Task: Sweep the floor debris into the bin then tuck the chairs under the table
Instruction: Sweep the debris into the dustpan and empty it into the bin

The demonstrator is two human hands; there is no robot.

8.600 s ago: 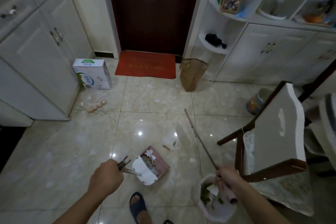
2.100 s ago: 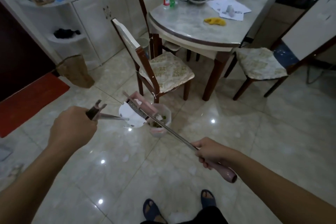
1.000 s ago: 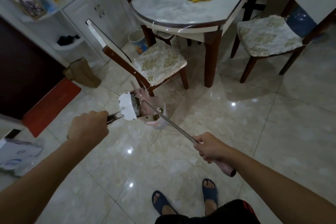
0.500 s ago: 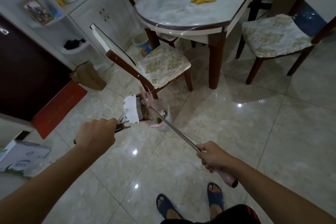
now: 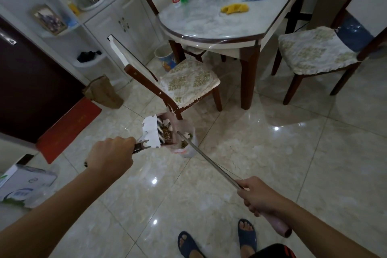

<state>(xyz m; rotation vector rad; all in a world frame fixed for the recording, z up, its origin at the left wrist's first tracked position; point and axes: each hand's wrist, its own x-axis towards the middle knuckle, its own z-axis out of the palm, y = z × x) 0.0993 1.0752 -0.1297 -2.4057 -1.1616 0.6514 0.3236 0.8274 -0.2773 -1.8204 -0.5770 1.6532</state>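
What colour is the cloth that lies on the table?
The cloth on the table is yellow, seen in the head view.

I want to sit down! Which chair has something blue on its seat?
The chair on the right, beside the table. A blue patch covers the back of its seat; the chair near the dustpan has only the patterned cushion.

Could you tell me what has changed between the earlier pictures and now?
The person turned from the door toward the table. The dustpan, earlier flat on the floor, is now lifted and tipped over the plastic bag; that bag, earlier by the right hand, now hangs further out under the long handle. Unchanged: the left hand grips the dustpan handle, and the right grips the long one.
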